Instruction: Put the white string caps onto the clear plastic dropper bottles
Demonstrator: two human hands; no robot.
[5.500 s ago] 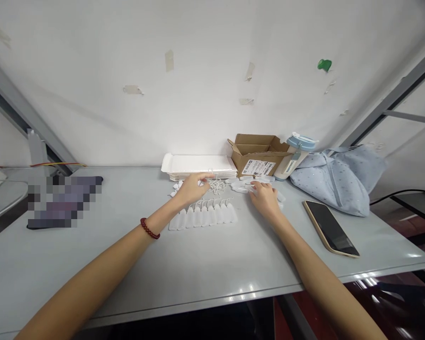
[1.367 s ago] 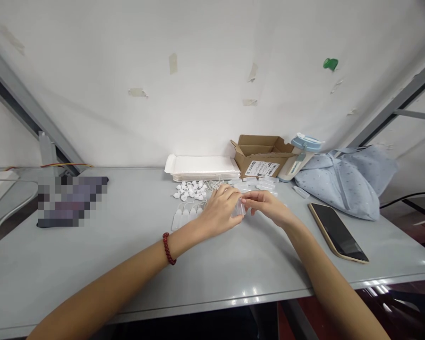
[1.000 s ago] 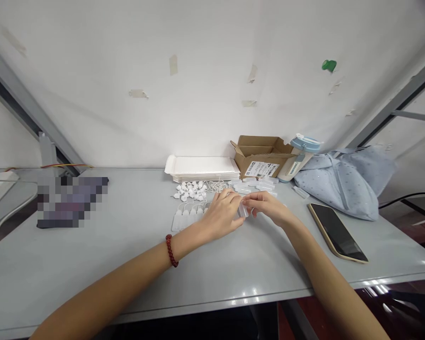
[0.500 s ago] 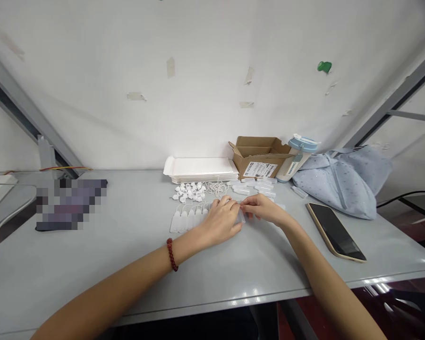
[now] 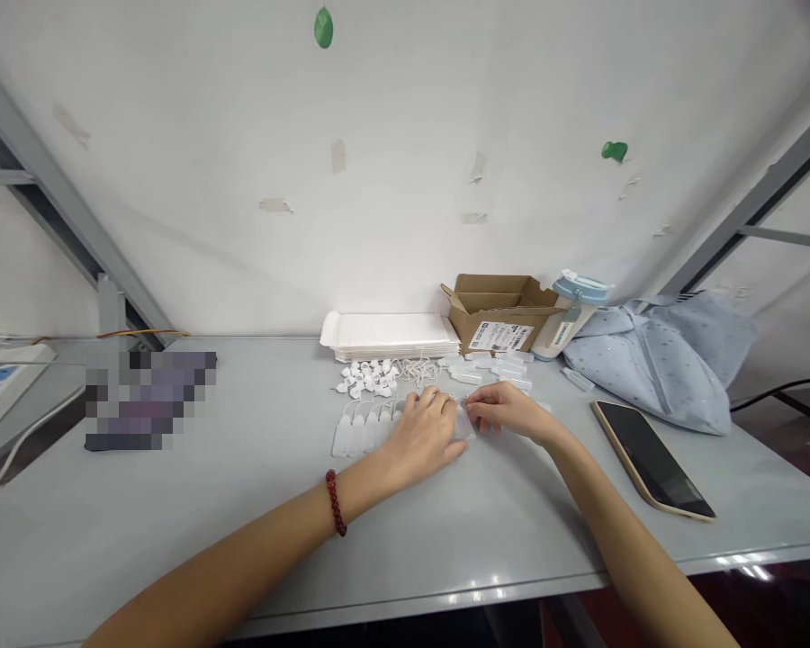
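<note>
A row of small translucent plastic bottles [image 5: 356, 435] with white strings at their tops lies on the grey table. My left hand [image 5: 427, 436] rests palm down over the right part of this row, fingers spread and slightly bent, hiding several bottles. At the row's right end, my right hand [image 5: 506, 409] has its fingertips closed at the top of a small translucent bottle [image 5: 464, 425]. Behind the hands are a pile of white caps [image 5: 370, 376], a tangle of white strings [image 5: 418, 371] and loose translucent bottles [image 5: 469, 373].
Flat white boxes [image 5: 391, 331] are stacked against the wall, beside an open cardboard box [image 5: 503, 315] and a blue-lidded cup [image 5: 571, 315]. A light blue cloth bag [image 5: 654, 360] and a phone [image 5: 652, 459] lie at right. A blurred purple item [image 5: 152, 400] is at left.
The camera view has tilted up a little, so everything sits lower in the picture. Both hands stay at the right end of the row, where more of the end bottle now shows.
</note>
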